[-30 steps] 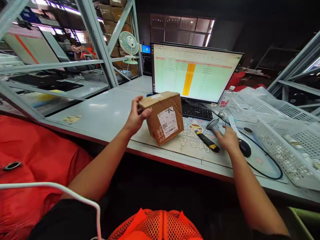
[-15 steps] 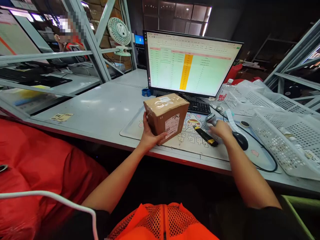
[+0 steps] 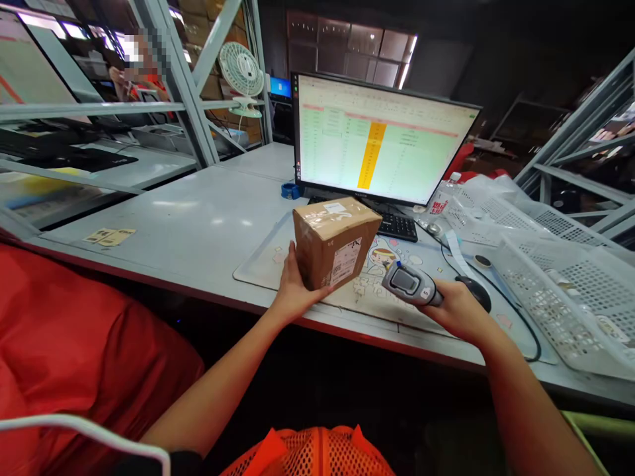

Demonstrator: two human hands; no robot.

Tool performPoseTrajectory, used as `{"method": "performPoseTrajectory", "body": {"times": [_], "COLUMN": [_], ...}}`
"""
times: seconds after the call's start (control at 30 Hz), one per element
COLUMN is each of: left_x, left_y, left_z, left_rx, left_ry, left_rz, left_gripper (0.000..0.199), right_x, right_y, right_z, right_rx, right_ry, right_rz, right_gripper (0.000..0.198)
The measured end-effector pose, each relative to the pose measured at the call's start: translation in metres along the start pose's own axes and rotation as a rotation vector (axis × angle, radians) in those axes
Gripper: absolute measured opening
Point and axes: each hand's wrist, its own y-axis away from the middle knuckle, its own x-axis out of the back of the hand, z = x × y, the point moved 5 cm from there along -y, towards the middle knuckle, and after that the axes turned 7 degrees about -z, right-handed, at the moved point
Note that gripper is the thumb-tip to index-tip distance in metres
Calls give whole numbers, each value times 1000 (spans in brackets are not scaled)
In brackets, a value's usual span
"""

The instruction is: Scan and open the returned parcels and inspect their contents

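A taped cardboard box (image 3: 322, 254) stands on the printed desk mat (image 3: 262, 268), a little tilted, with a white shipping label (image 3: 346, 259) on the side facing me. My left hand (image 3: 296, 291) grips its lower left corner, thumb along the bottom front edge. My right hand (image 3: 454, 305) is wrapped round the handle of a grey barcode scanner (image 3: 409, 283). The scanner is held above the mat, its head toward the box and apart from it. The box cutter seen earlier on the mat is hidden behind the scanner.
Behind the box stand a monitor (image 3: 381, 142) and a black keyboard (image 3: 398, 227). A black mouse (image 3: 476, 294) lies beside my right hand. White plastic baskets (image 3: 560, 311) fill the right side. A blue tape roll (image 3: 290, 191) sits left of the monitor; a fan (image 3: 241, 69) is clipped to the frame.
My right hand has lifted the barcode scanner from the mat and brought it nearer to me, head turned toward the box. My left hand still holds the box, which is tilted slightly more.
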Motion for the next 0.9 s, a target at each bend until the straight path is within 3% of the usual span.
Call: {"method": "performPoseTrajectory", "body": {"times": [0.13,0.27,0.43,0.53,0.7,0.8,0.9], "left_x": [10,41,98,121,112,94,84], "left_y": [0,-6,-10,-12,-39,-53,-54], "left_z": [-1,-5,1,21,42,31,2], "left_rx": [102,79,-165,-300,-323,-288,-171], "left_ry": [-73,-23,39,18,78,70,51], "left_rz": [-80,-22,170,263,154,92,83], "left_gripper": [148,141,126,120,109,116,141], "right_x": [3,-12,-31,-15,31,22,-3], "right_y": [-51,-86,-101,-107,-150,-196,-232], "right_z": [56,90,113,118,86,68,66], "right_rx": [-245,-443,-462,-441,-423,-347,-343], "right_ry": [219,310,354,323,316,313,314], "right_rz": [73,53,32,8,160,60,-50], "right_gripper": [22,37,56,59,56,50,47]}}
